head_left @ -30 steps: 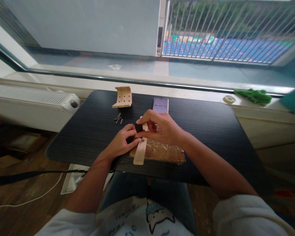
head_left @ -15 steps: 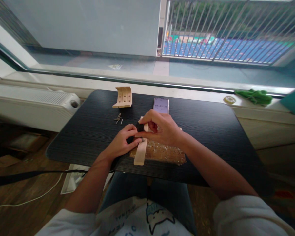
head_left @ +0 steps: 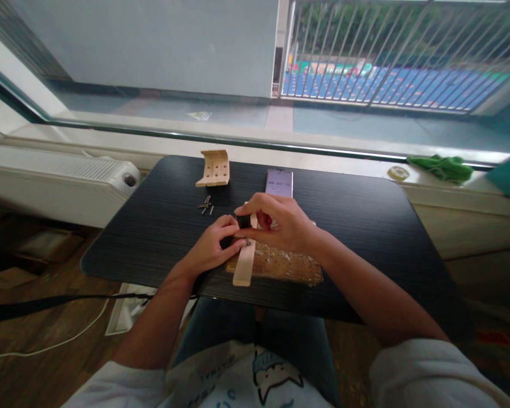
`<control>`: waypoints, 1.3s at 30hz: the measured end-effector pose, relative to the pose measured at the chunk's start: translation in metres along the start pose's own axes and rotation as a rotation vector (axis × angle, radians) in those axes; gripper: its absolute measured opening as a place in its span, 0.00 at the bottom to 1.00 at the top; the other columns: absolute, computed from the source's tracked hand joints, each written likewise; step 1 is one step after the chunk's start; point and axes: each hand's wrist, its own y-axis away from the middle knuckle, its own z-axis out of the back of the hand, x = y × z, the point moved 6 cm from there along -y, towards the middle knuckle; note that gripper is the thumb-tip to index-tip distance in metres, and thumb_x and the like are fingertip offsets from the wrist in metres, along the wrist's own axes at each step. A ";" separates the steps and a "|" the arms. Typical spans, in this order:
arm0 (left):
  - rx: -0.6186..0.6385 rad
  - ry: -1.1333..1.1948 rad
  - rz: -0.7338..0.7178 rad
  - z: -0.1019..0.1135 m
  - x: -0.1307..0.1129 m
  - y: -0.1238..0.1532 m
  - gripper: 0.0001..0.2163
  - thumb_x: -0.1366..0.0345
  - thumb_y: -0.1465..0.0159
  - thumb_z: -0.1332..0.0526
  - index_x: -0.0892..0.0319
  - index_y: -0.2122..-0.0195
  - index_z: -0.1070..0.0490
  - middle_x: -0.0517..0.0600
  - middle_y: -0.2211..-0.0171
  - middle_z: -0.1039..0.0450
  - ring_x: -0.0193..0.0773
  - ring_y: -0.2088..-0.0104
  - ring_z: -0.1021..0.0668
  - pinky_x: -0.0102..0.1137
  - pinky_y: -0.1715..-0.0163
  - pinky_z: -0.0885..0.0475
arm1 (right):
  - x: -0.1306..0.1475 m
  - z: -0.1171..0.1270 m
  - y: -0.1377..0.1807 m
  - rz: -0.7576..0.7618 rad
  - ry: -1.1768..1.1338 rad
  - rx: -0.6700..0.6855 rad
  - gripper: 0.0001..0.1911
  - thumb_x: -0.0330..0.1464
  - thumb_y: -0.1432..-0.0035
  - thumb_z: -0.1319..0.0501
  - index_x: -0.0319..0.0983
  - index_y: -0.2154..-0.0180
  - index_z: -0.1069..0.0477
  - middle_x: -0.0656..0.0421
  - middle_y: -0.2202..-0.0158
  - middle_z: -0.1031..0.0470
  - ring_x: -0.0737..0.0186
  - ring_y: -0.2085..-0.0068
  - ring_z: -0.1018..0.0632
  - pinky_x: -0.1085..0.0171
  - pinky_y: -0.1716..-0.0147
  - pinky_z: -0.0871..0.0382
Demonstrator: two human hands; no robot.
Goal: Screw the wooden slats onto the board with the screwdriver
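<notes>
My right hand (head_left: 280, 226) is closed on a small black tool (head_left: 242, 220), held upright over a pale wooden strip (head_left: 244, 265). My left hand (head_left: 215, 243) pinches at the base of the tool, fingers against the strip; what it pinches is too small to name. The strip lies across a brown perforated board in clear wrap (head_left: 284, 263) near the front edge of the black table (head_left: 153, 238).
A curved wooden piece with holes (head_left: 213, 168) and several small screws (head_left: 206, 206) lie at the back left. A phone (head_left: 279, 182) with a lit screen lies behind my hands. A radiator (head_left: 59, 175) stands left; a green cloth (head_left: 440, 166) is on the sill.
My right hand has turned slightly on the black tool and dropped a little. My left hand stays pinched at the strip.
</notes>
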 end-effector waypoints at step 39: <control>0.015 0.010 0.003 0.000 -0.001 -0.001 0.10 0.60 0.38 0.42 0.61 0.69 0.27 0.52 0.64 0.26 0.44 0.59 0.25 0.38 0.55 0.30 | 0.002 -0.010 -0.001 -0.123 -0.466 0.287 0.17 0.26 0.34 0.52 0.36 0.46 0.36 0.53 0.49 0.27 0.79 0.74 0.25 0.74 0.73 0.28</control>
